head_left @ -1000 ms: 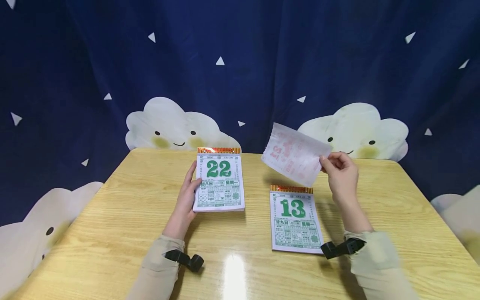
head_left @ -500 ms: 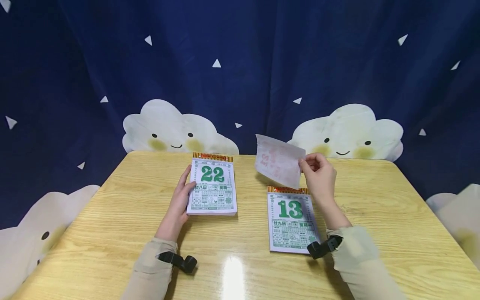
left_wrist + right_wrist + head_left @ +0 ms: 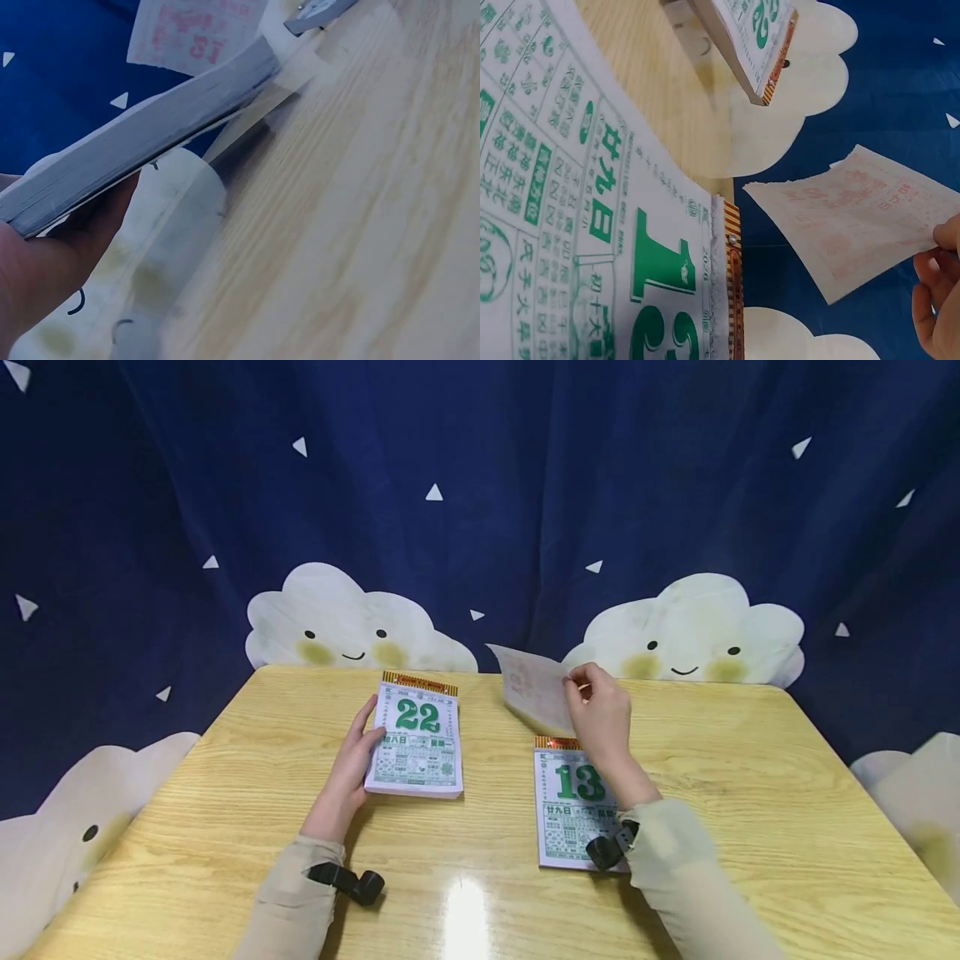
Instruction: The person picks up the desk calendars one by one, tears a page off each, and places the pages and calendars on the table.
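Note:
My left hand [image 3: 348, 764] grips the left edge of a tear-off calendar [image 3: 416, 743] showing a green 22, its thumb on the front page. In the left wrist view, this calendar's thick page block [image 3: 142, 135] is tilted up over the table, fingers beneath it. My right hand [image 3: 603, 714] pinches a torn calendar page [image 3: 536, 689] by its right edge; red print shows faintly through the thin paper. Below that hand lies a second tear-off calendar [image 3: 558, 827] showing a green 13, partly covered by the right wrist. The right wrist view shows the page's ragged edge [image 3: 795, 184].
A light wood table [image 3: 225, 827] spans the front, with a bright glare near its front middle. Behind it hangs a dark blue curtain [image 3: 487, 485] with white triangles and smiling clouds. Each wrist carries a small black camera [image 3: 366, 887].
My right hand has carried the torn page leftward, over the top of the 13 calendar, and now covers part of it. The left hand and 22 calendar have shifted slightly left and down.

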`<state>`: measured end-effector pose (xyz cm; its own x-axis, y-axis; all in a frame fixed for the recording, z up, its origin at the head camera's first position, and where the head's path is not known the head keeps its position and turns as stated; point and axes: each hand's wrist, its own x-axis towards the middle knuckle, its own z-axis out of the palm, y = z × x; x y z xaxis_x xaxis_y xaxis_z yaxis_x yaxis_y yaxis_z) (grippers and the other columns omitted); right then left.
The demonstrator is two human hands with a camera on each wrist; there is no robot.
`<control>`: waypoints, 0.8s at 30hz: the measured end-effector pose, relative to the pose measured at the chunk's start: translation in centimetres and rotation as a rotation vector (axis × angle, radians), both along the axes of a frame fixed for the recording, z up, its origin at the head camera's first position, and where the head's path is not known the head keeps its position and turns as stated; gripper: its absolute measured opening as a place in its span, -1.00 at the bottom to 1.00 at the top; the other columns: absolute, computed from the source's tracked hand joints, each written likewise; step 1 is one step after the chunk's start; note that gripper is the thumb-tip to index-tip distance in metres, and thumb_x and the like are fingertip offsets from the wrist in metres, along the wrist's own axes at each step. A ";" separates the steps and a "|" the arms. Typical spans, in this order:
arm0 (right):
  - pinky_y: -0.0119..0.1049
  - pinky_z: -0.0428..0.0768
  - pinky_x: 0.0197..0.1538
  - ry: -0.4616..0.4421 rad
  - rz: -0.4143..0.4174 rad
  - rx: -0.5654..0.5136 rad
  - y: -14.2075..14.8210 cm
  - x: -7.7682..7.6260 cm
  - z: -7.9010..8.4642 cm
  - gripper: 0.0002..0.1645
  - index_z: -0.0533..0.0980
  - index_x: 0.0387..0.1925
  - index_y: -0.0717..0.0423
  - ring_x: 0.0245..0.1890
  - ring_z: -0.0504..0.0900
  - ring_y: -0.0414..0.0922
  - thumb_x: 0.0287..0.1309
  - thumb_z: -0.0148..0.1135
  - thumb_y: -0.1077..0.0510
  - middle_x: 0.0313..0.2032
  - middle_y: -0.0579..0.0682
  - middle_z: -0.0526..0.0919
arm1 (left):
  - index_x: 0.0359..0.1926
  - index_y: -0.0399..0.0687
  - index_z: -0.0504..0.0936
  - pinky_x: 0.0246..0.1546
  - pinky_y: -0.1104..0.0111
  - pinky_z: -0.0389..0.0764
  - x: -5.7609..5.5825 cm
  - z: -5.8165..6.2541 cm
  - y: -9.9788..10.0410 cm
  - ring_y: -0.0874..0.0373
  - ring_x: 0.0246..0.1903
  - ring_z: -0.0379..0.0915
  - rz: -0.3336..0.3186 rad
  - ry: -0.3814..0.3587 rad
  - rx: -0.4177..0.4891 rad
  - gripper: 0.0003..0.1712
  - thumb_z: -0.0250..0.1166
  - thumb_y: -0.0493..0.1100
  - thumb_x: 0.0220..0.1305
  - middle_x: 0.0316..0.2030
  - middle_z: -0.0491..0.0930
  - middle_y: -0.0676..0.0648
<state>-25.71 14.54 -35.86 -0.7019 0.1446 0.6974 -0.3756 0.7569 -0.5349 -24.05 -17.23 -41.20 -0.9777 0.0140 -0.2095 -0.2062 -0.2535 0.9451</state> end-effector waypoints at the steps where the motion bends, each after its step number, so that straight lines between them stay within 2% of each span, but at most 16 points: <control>1: -0.25 0.52 -0.42 0.009 0.003 0.030 -0.2 -0.1 0.0 -0.94 0.51 -0.45 0.16 -0.52 0.55 -0.07 0.07 0.19 0.23 -0.47 0.05 0.62 | 0.35 0.52 -0.04 -0.25 0.50 0.50 0.0 0.0 -0.1 0.29 -0.26 0.50 -0.001 0.002 -0.006 -0.39 -0.18 -0.17 0.40 0.08 0.37 -0.01; 6: -0.25 0.52 -0.50 0.066 0.019 0.235 -0.9 -0.2 -0.5 -0.96 0.50 -0.44 0.14 -0.54 0.55 -0.09 0.08 0.18 0.24 -0.49 0.03 0.59 | 0.37 0.50 -0.07 -0.26 0.53 0.48 -0.3 0.0 -0.6 0.33 -0.27 0.48 0.003 -0.008 -0.034 -0.37 -0.19 -0.18 0.40 0.14 0.32 -0.01; 10: -0.22 0.51 -0.48 0.117 0.041 0.339 -1.6 0.0 -0.9 -0.95 0.49 -0.47 0.13 -0.53 0.54 -0.08 0.04 0.21 0.27 -0.50 0.02 0.58 | 0.36 0.51 -0.07 -0.26 0.54 0.46 -0.3 -0.1 -0.7 0.34 -0.27 0.45 0.007 -0.026 -0.057 -0.37 -0.18 -0.17 0.40 0.17 0.29 -0.02; 15: -0.22 0.56 -0.43 0.116 0.099 0.370 -2.6 0.4 -1.5 -0.93 0.50 -0.48 0.13 -0.45 0.54 -0.07 0.00 0.26 0.28 -0.45 0.02 0.56 | 0.38 0.46 -0.09 -0.27 0.53 0.46 -0.3 -0.1 -0.8 0.34 -0.29 0.45 -0.002 -0.023 -0.129 -0.37 -0.14 -0.14 0.40 0.12 0.32 -0.05; 21: -0.26 0.55 -0.46 0.075 0.151 0.405 -3.8 1.2 -2.4 -0.93 0.50 -0.49 0.11 -0.47 0.54 -0.10 -0.01 0.26 0.27 -0.46 -0.01 0.54 | 0.40 0.36 -0.11 -0.38 0.50 0.50 -0.2 -0.2 -1.4 0.32 -0.42 0.47 -0.063 0.003 -0.259 -0.36 -0.12 -0.13 0.39 -0.10 0.44 -0.02; 24: -0.30 0.53 -0.49 0.047 0.170 0.434 -4.3 1.7 -2.7 -0.94 0.50 -0.49 0.09 -0.50 0.52 -0.13 -0.01 0.24 0.27 -0.47 -0.04 0.53 | 0.41 0.28 -0.10 -0.43 0.48 0.51 -0.2 -0.1 -1.6 0.30 -0.45 0.48 -0.089 0.017 -0.321 -0.35 -0.11 -0.13 0.38 -0.13 0.45 -0.07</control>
